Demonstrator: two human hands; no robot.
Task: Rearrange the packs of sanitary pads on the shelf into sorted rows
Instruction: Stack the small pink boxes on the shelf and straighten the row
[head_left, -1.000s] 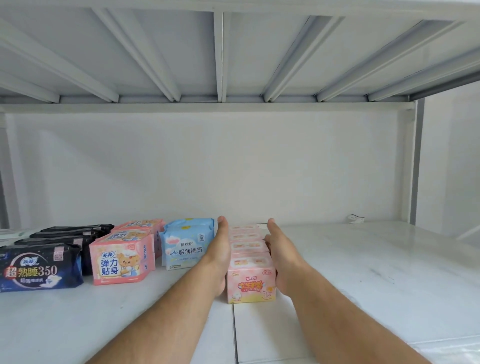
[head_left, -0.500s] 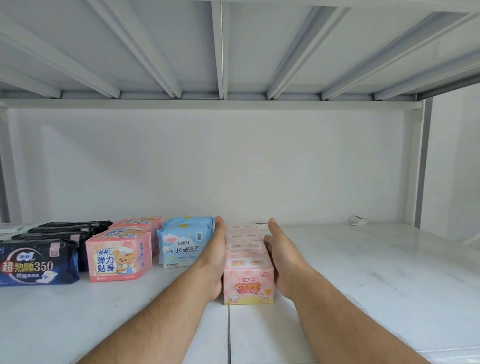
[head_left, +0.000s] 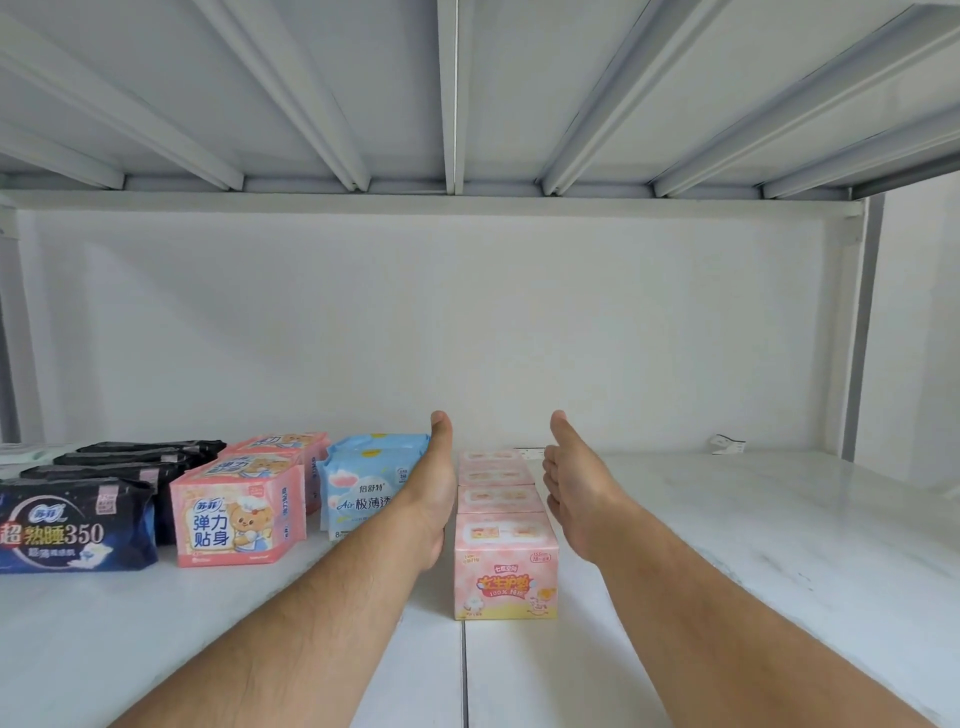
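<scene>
A row of several pale pink packs (head_left: 505, 566) runs front to back on the white shelf (head_left: 753, 545). My left hand (head_left: 434, 493) lies flat along the row's left side, fingers straight, thumb up. My right hand (head_left: 576, 493) is open just right of the row, a small gap from the packs. To the left stand a light blue pack (head_left: 363, 488), a row of pink bear packs (head_left: 236, 514) and a row of dark navy packs (head_left: 72, 525).
A small white object (head_left: 727, 445) lies at the back right by the shelf's upright post (head_left: 860, 332). The shelf above, with ribs, hangs close overhead. A seam in the shelf board runs under the pale pink row.
Both hands pressed the pale pink row from either side; now my right hand has come away to the right. The left hand stays along the row.
</scene>
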